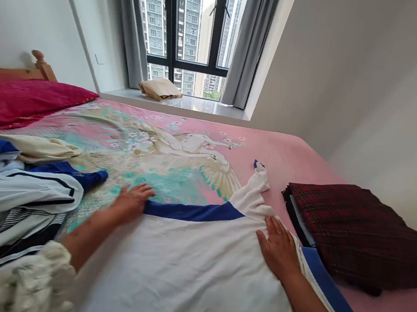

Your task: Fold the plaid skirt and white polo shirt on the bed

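Crane-print bedsheet [273,148] stretched below the window [193,20]. White garment [189,270] lay on it, long axis apparently wearer-to-window; bunched sleeve [253,193] pointed windowward. Right hand [281,248] pressed flat, left hand [131,199] met the blue band [194,213]; fingers extended, no grip visible. Probably smoothing; next, sleeve likely needed straightening.

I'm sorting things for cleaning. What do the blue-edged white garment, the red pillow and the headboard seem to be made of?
White garment: probably soft cotton or blended knit, matte, with shallow creases.
Red pillow: a fabric cover, perhaps satin-like, given its faint sheen; fibre unclear.
Headboard: apparently wood, smooth, perhaps varnished, from its warm brown color and rounded knob.
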Demonstrator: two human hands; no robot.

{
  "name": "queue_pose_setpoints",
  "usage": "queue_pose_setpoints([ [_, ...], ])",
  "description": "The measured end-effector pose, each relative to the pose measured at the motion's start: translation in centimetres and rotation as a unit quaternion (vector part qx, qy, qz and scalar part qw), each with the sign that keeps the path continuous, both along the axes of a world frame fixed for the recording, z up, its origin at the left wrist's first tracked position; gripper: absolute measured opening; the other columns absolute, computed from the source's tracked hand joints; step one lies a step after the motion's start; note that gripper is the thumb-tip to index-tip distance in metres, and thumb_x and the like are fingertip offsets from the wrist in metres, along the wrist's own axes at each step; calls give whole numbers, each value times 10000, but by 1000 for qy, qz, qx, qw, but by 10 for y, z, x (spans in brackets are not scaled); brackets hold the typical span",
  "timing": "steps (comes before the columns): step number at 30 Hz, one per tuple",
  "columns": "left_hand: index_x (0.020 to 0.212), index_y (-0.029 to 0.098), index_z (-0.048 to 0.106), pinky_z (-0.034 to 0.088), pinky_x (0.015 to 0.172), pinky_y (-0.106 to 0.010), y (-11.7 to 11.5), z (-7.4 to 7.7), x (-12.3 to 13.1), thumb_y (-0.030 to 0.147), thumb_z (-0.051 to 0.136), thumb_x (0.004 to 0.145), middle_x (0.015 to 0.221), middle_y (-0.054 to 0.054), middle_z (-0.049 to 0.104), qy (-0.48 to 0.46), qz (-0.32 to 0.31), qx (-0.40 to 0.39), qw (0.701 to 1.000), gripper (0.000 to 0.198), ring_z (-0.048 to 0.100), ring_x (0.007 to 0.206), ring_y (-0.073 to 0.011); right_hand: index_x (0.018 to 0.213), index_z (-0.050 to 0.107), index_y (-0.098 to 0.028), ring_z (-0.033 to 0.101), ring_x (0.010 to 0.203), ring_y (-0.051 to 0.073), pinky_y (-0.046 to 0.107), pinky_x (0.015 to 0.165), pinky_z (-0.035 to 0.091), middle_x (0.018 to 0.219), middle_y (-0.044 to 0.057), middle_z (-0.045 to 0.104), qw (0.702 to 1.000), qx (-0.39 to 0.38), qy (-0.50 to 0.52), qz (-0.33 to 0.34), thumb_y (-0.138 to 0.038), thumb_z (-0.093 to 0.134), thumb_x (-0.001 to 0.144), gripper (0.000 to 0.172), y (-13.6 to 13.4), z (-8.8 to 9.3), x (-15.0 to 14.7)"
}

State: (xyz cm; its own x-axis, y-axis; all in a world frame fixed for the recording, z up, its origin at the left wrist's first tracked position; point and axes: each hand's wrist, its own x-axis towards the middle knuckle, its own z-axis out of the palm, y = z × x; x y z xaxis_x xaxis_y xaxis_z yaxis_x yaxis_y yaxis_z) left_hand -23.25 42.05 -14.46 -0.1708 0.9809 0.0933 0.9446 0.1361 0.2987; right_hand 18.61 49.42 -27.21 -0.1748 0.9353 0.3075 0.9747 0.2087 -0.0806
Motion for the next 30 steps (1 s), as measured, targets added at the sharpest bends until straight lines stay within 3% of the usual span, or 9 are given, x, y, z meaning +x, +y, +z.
queue_pose_setpoints([
  [6, 722, 203, 633, 482, 783, -318, 2, -12, -57, 366, 533, 649, 708, -24, 653, -126, 16, -26, 992, 205, 629, 822, -236, 1394, 368, -131, 338, 1333, 216, 405, 1106, 248, 1427, 107, 420, 999, 31, 34, 4, -456, 290, 926, 575, -2, 6, -1],
  [8, 811, 189, 628, 509, 688, -290, 0, -26, -63, 453, 568, 683, 718, -13, 673, -295, 31, -25, 955, 299, 639, 734, -204, 1361, 408, -112, 359, 1314, 220, 390, 1092, 275, 1400, 124, 445, 997, 61, 43, 22, -449, 305, 921, 564, -3, 10, 0],
  [11, 901, 190, 626, 532, 657, -274, -3, -53, -69, 473, 703, 629, 788, -11, 711, -526, 86, 11, 846, 400, 652, 705, -183, 1228, 540, -141, 449, 1221, 241, 393, 1040, 328, 1277, 129, 545, 993, 103, 38, 42, -402, 310, 925, 462, -1, 29, -5],
  [14, 894, 205, 637, 528, 593, -242, 0, -73, -76, 454, 744, 613, 771, 8, 713, -557, 119, 28, 822, 390, 645, 645, -158, 1178, 569, -178, 576, 1023, 214, 339, 908, 408, 1088, 103, 646, 995, 69, 15, 77, -316, 258, 953, 407, 12, 63, -33],
  [17, 938, 210, 647, 510, 557, -209, 3, -77, -83, 455, 749, 620, 804, 15, 714, -526, 147, 30, 837, 414, 638, 648, -141, 1224, 531, -181, 633, 827, 193, 290, 740, 431, 927, 77, 693, 989, -63, -79, 106, -246, 255, 955, 390, 36, 91, -81],
  [20, 999, 211, 637, 504, 542, -222, 4, -73, -88, 481, 738, 627, 816, 9, 716, -527, 160, 9, 835, 470, 636, 629, -147, 1102, 600, -167, 645, 807, 209, 286, 702, 412, 875, 87, 698, 974, -139, -150, 102, -236, 370, 920, 301, 62, 100, -119],
  [22, 1019, 210, 633, 512, 561, -262, 5, -71, -90, 507, 701, 650, 825, -8, 719, -511, 155, 0, 846, 479, 648, 645, -178, 1020, 621, -149, 647, 840, 232, 295, 711, 412, 895, 116, 695, 974, -143, -154, 87, -242, 439, 894, 239, 74, 98, -130],
  [26, 937, 217, 662, 499, 725, -341, 6, -70, -91, 527, 577, 721, 884, -37, 719, -275, 174, 41, 945, 387, 657, 828, -265, 1026, 586, -145, 653, 827, 255, 322, 701, 430, 895, 148, 690, 981, -134, -138, 29, -249, 426, 910, 224, 81, 84, -132],
  [30, 935, 207, 661, 469, 764, -380, 4, -56, -84, 526, 463, 779, 892, -81, 704, -118, 174, 22, 977, 407, 632, 887, -308, 1205, 486, -154, 646, 861, 244, 341, 718, 460, 958, 133, 679, 991, -102, -87, -22, -259, 314, 948, 327, 48, 79, -144],
])
